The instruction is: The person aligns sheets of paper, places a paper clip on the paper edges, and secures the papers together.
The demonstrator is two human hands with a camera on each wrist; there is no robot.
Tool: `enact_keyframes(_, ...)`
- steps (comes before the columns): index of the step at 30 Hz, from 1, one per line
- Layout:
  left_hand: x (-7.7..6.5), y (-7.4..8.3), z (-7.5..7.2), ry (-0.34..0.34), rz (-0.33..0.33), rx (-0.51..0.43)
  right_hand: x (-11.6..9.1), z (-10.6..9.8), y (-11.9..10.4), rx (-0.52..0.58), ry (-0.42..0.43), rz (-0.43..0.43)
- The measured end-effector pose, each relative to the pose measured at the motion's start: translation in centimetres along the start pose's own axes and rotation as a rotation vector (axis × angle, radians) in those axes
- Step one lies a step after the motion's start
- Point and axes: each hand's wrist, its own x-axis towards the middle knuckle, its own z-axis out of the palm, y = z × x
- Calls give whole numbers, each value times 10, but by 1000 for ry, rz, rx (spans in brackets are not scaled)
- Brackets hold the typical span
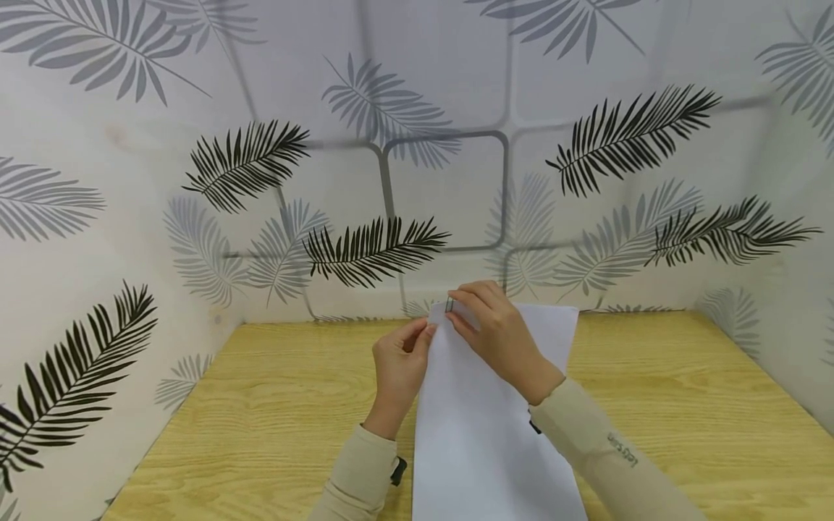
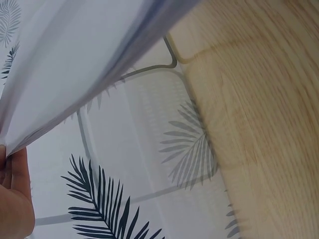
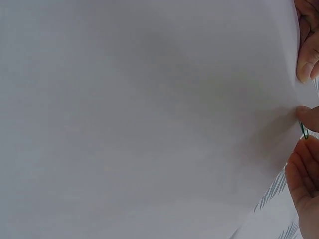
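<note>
White sheets of paper [image 1: 489, 420] are held up in front of me, their lower part reaching the bottom of the head view. My left hand [image 1: 400, 362] pinches the paper near its upper left corner. At the top edge, just right of that corner, my right hand [image 1: 498, 336] grips a small paper clip [image 1: 449, 305] between thumb and fingers. The right wrist view shows the green paper clip [image 3: 304, 130] at the paper's edge. How far it sits over the paper I cannot tell. Layered edges of the paper [image 2: 55, 122] show in the left wrist view.
Under the paper lies a wood-grain table [image 1: 293, 405]. A pale curtain-like backdrop [image 1: 443, 195] with black and grey leaf prints stands behind it and along the sides. Dark straps [image 1: 399, 472] show at both sleeves.
</note>
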Motion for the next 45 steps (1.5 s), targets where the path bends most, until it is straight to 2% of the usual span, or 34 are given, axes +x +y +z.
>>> enact_keyframes(20,0,0,2,-2,-23,-53,1,-5,3,41,-48,-25)
enact_keyframes(36,-2,-1,1,-5,-86,-68,-1,-3,1,88,-70,-4)
enact_keyframes(42,-3,3,1,-10,-105,-68,-4,-2,2,97,-63,6)
enact_keyframes(45,-2,11,1,-22,-102,-66,-5,-3,3,97,-57,7)
